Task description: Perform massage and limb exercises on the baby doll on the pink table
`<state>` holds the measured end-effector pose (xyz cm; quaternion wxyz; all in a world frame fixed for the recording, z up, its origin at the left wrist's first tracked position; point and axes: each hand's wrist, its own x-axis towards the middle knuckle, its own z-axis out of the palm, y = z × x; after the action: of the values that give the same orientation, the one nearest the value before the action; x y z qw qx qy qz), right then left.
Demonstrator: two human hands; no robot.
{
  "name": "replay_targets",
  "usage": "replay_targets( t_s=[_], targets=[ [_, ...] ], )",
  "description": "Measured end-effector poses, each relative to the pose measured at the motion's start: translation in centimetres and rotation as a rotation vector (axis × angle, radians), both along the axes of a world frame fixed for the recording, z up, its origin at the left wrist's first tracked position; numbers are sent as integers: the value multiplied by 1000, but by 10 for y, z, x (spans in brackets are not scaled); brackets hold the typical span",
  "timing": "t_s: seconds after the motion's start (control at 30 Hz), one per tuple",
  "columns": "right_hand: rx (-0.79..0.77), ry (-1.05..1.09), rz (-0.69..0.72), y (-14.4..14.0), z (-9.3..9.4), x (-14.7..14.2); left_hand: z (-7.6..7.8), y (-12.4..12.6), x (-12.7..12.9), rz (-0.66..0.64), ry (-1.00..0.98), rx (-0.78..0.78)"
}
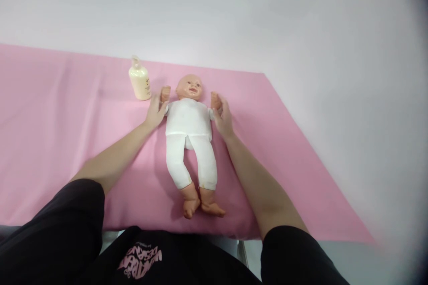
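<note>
The doll (189, 136) is being gripped at both upper arms — left hand (155, 112), right hand (223, 118). Beside its head, the bottle (140, 79) label is being blurred — unreadable.

doll (189, 118) lying on sheet (67, 120), bottle (140, 79) behind and left of doll's head

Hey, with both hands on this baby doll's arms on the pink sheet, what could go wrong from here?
The cream bottle stands upright close beside the left hand; a sideways sweep of that hand might tip it. The doll lies with its feet near the front edge of the pink sheet, so pulling it toward the body may slide it off. The right hand holds only an arm, a thin grip that could slip.
</note>
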<state>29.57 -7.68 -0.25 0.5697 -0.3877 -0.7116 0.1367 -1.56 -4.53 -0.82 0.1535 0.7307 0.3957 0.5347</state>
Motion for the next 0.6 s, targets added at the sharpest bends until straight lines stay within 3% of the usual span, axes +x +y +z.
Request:
replay_targets(
  t_s=[0.13, 0.23, 0.4, 0.53, 0.6],
  targets=[
    [41, -331, 82, -8, 3, -9, 6, -11, 10, -91, 396, 59],
    [41, -331, 59, -7, 3, -9, 6, -14, 13, -67, 406, 65],
    [-5, -131, 14, -5, 1, -3, 2, -4, 6, 104, -75, 67],
    [-35, 108, -3, 0, -1, 1, -9, 15, -5, 220, -536, -74],
    [-19, 246, -14, 8, -5, 6, -16, 24, -13, 234, -645, -149]
  ],
)
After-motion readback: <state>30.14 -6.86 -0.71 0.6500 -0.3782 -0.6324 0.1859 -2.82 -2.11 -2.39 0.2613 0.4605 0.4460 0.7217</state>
